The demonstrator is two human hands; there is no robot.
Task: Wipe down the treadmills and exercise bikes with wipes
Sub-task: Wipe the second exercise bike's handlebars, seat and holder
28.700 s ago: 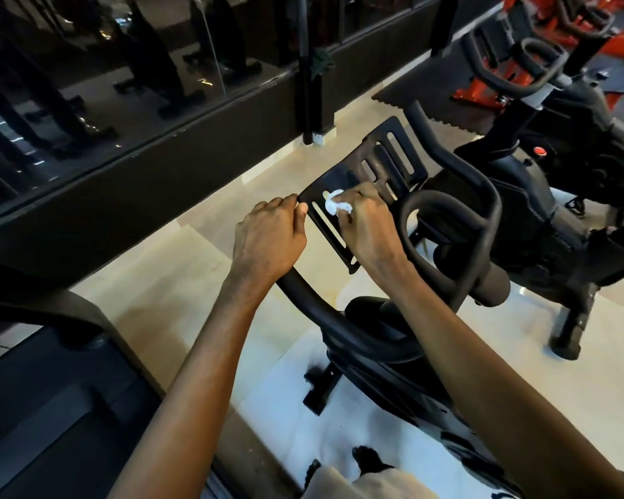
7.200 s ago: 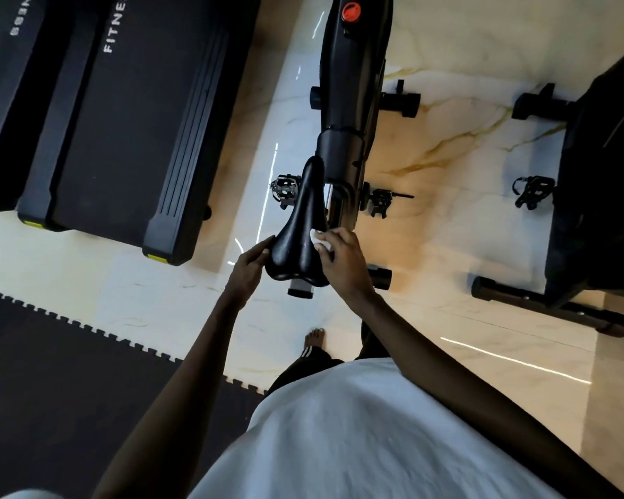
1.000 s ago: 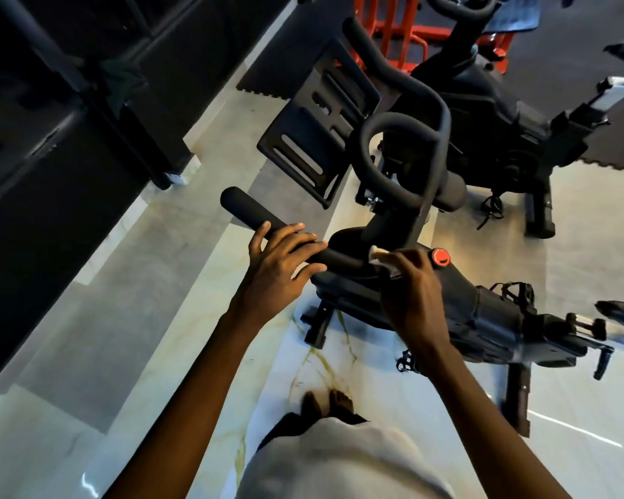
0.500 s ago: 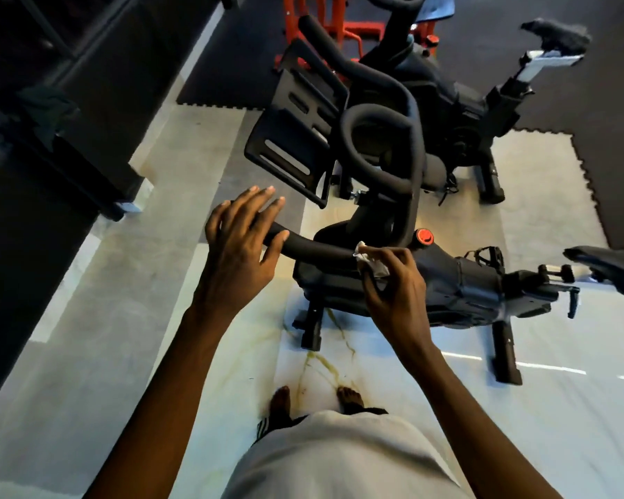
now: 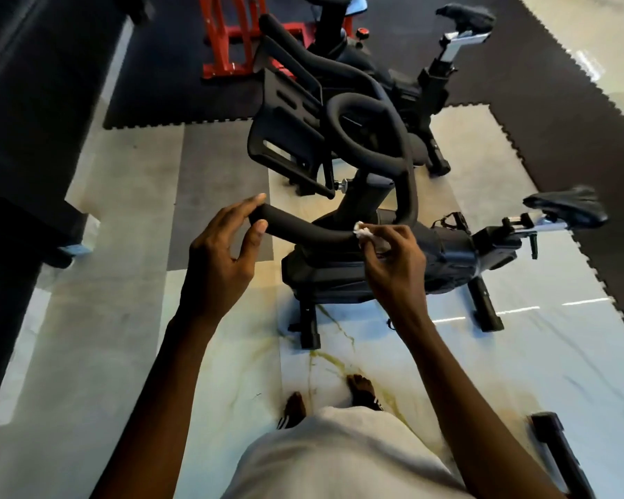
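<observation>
Wide shot first: pale marble floor (image 5: 105, 354), dark mat (image 5: 573, 156) round its far and right edges. Two black bikes in play. The near bike (image 5: 339, 279) stands side-on right in front of the person; the far bike (image 5: 404, 88) is parked behind it, with a red frame (image 5: 227, 41) beyond. Two saddles, one per bike, both off to the right. No treadmill I can name for certain from here.

Now the business end. The near bike's bar (image 5: 303, 226) juts toward the left of view, its long axis running left to right and dipping slightly to the right, where it joins the stem. One hand at each end!

Left hand (image 5: 217, 261): its grip is curled round the free tip, forefinger on top, thumb at the end, a light pinch that steadies it by the look of things.

Right hand (image 5: 393, 268): fingertips pressed together on the one wipe (image 5: 362, 232), a small white wad, held against the bar's inner end just by the stem.

So the uncovered run of bar lies to the left of the wipe, between the two hands. The right hand is the nearer one. The likely call is a slide leftward along that axis toward the tip, and the left hand would need to lift clear for the last stretch.
</observation>
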